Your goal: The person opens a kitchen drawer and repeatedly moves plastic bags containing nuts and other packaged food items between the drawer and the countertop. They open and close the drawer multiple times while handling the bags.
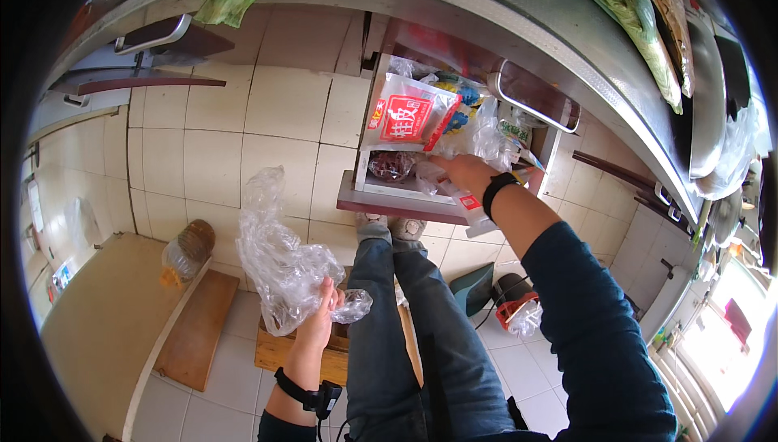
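Note:
My left hand (322,314) grips a crumpled bunch of clear plastic bags (273,259), held out to the left of my legs. In front of me a dark red drawer (401,208) stands pulled out. My right hand (465,171) reaches into its near part, touching clear plastic (428,177); its fingertips are partly hidden, so its grip is unclear. Below that wrist, a clear wrapper with a red label (471,202) hangs over the drawer front. Inside lie a white and red spice packet (404,114), a bag of dark red dried food (392,165) and more plastic bags (486,132).
The metal counter edge (486,10) curves above the drawer, with leeks (644,29) on it. Cabinet doors (152,80) hang open at left. A large plastic bottle (188,247), a wooden board (197,332), a wooden stool (276,348) and a dustpan (474,289) are around my legs.

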`<move>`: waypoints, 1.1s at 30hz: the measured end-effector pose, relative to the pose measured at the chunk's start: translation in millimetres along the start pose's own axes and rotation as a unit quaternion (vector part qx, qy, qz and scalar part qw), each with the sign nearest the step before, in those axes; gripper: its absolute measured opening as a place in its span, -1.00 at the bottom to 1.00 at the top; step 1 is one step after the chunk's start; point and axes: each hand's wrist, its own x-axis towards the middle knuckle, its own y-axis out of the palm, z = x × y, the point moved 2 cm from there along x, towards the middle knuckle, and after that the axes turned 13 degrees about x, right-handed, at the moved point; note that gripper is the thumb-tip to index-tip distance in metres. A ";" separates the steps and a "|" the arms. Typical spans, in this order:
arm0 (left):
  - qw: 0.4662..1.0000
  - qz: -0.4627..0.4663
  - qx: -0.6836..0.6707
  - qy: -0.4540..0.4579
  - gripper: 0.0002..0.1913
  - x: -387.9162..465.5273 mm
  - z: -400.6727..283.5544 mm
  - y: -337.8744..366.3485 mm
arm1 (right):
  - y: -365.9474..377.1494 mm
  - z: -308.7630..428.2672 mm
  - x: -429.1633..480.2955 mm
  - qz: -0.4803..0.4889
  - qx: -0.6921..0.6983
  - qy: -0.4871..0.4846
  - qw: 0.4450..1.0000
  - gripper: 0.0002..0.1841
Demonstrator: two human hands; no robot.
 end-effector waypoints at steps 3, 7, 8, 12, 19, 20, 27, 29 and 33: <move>1.000 -0.012 0.002 0.003 -0.77 -1.4 1.5 -1.1 | 22.4 -5.5 7.1 -0.052 -0.068 0.038 0.996 -0.45; 1.000 -0.025 0.007 0.013 -0.79 -4.4 2.6 -4.0 | 28.3 -13.5 13.6 -0.092 -0.104 0.047 0.989 -0.50; 0.999 -0.028 0.002 0.018 -0.79 -4.6 3.2 -4.3 | 25.8 -18.1 11.4 -0.098 -0.093 0.046 0.990 -0.51; 0.999 -0.040 -0.008 0.011 -0.81 -4.2 6.7 -2.5 | 7.7 -38.9 -11.6 -0.186 0.115 0.063 0.974 -0.57; 1.000 -0.015 -0.019 0.007 -0.80 -8.0 7.7 13.6 | -26.3 -50.6 -67.4 -0.233 0.282 0.136 0.921 -0.52; 1.000 -0.018 -0.016 0.003 -0.79 -8.5 7.1 15.3 | -32.3 -52.0 -75.7 -0.233 0.289 0.129 0.920 -0.51; 0.999 -0.019 0.012 0.023 -0.74 -10.0 5.8 22.8 | -52.2 -51.2 -120.3 -0.242 0.309 0.123 0.911 -0.60; 0.999 -0.022 0.019 0.014 -0.73 -11.5 7.0 24.4 | -54.6 -49.0 -126.1 -0.247 0.323 0.102 0.908 -0.61; 1.000 -0.015 0.017 0.020 -0.72 -15.2 6.1 28.0 | -61.9 -42.4 -126.9 -0.319 0.401 -0.011 0.859 -0.60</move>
